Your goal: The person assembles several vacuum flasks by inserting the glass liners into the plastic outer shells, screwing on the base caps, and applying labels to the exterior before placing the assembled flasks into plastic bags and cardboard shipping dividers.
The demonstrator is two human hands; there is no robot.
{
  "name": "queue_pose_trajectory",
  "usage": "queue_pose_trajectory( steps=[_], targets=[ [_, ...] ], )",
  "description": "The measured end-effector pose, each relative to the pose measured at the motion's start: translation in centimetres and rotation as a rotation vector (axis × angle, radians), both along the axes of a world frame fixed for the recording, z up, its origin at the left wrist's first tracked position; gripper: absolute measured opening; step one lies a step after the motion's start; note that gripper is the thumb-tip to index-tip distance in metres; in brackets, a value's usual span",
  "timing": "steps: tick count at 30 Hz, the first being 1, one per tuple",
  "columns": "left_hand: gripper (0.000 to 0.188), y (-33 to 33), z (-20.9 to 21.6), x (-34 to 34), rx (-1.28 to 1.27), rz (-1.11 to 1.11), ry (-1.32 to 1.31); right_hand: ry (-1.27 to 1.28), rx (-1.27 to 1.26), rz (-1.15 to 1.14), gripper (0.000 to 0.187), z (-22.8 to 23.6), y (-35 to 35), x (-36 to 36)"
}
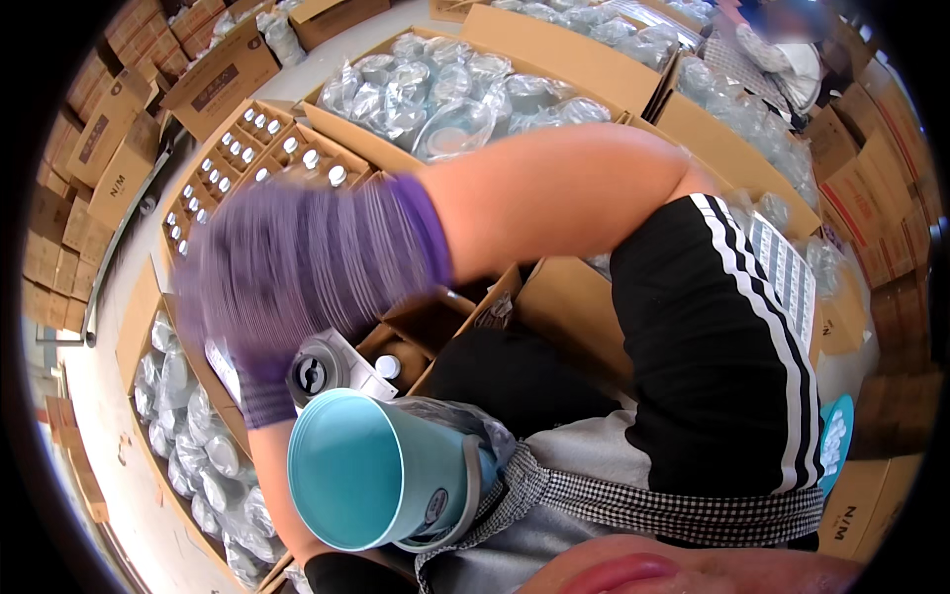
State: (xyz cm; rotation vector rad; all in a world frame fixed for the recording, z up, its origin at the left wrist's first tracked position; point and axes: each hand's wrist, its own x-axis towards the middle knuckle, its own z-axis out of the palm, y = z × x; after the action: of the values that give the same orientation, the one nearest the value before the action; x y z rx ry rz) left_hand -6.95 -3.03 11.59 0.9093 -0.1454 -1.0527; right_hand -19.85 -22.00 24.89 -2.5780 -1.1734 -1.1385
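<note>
Gloves of purple knit cover both hands, and the right hand (282,257) sweeps across the middle of the view so blurred that I cannot tell whether its fingers are curled, spread or carrying anything. Below it the left hand (259,381) reaches in toward a grey lid (319,371) with a dark round knob, but the glove's fingers are hidden behind that lid and the cup, so whether it grips or merely touches cannot be told either. Just under the lid, lying on its side against the lap, is a teal cup (381,473) with its open mouth turned toward the camera and crinkled clear wrap bunched at its far end. It looks like a rigid moulded vessel, probably light while empty, with a smooth wall that may slide against knitted fabric; taking it around the body near the rim, or by the band at its base, seems the surest hold. Beyond the right hand stands a divided carton (247,148) of small white-capped bottles, and farther off an open cardboard box (445,89) is filled with plastic-wrapped pieces. Beside the left forearm, another box (188,436) holds similar wrapped items.
</note>
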Motion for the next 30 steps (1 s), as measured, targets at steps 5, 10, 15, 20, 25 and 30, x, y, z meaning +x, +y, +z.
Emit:
queue_pose_trajectory(
  steps=[5, 10, 15, 20, 25, 30],
  targets=[
    [0.063, -2.6, 5.4, -2.2, -0.435, 0.007, -0.136, -0.419, -0.427, 0.154, 0.024, -2.3, 3.0, -5.9],
    [0.059, 0.1, 10.2, -4.6, -0.810, 0.061, -0.296, -0.102, -0.013, 0.254, 0.053, -3.9, -1.7, -7.2],
    [0.055, 6.9, 6.6, -8.3, -0.370, 0.336, -0.693, 0.825, 1.588, 0.306, 0.057, -2.6, 3.2, -7.7],
    [0.113, 8.0, 8.1, -16.2, 0.256, 0.397, -0.975, 1.315, 1.239, 0.432, 0.108, -5.9, 2.1, -9.7],
    [0.129, 8.0, 8.0, -18.8, 0.385, 0.214, -0.935, 1.396, 1.253, 0.232, 0.113, -5.4, 3.1, -11.2],
    [0.119, 8.5, 8.6, -19.4, 0.394, 0.149, -0.910, 1.374, 1.101, 0.163, 0.114, -6.1, 2.4, -11.9]
  ],
)
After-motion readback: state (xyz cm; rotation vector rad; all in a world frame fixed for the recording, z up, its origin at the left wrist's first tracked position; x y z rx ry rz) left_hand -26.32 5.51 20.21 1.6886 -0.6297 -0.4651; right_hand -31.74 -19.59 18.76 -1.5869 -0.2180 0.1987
